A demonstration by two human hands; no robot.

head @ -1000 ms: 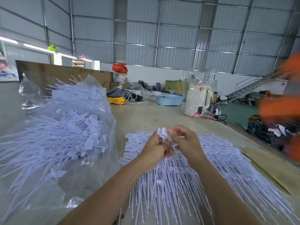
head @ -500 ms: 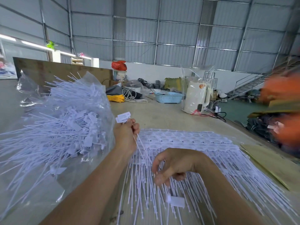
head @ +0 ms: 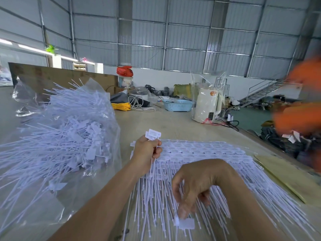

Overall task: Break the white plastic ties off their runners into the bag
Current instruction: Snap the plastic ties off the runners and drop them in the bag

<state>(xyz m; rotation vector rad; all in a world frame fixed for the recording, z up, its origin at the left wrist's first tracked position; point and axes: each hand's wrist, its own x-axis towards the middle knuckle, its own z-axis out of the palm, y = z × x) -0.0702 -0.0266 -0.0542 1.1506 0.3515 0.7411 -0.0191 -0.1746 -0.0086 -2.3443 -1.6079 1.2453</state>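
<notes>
The clear bag (head: 57,136) at my nine o'clock is already bulging with loose white ties, tails poking out of its open mouth, so I judge a good share of the work done. A lot is left too: a broad sheet of ties on runners (head: 217,162) spreads over the table (head: 156,124) from my twelve o'clock round to four o'clock, with rows of flat tag heads at its far edge and thin tails fanning back toward me.

My left hand (head: 147,150) is up at about eleven o'clock, fingers curled tight round a small bunch of broken-off ties (head: 153,133). Their tag heads stick out above my knuckles and their tails hang down past my wrist. The hand sits just beside the bag's near side but is not over its mouth, so this bunch has yet to go in.

My right hand (head: 196,185) is low at about five o'clock, palm down over the tails of the sheet, fingers bent. The fingertips seem to pinch the stem of one tie (head: 185,223) whose tag head lies just below them, nearest me. The blur there keeps me from being sure how firm that pinch is.

An orange blurred shape sits at my two o'clock, well apart from the work.
</notes>
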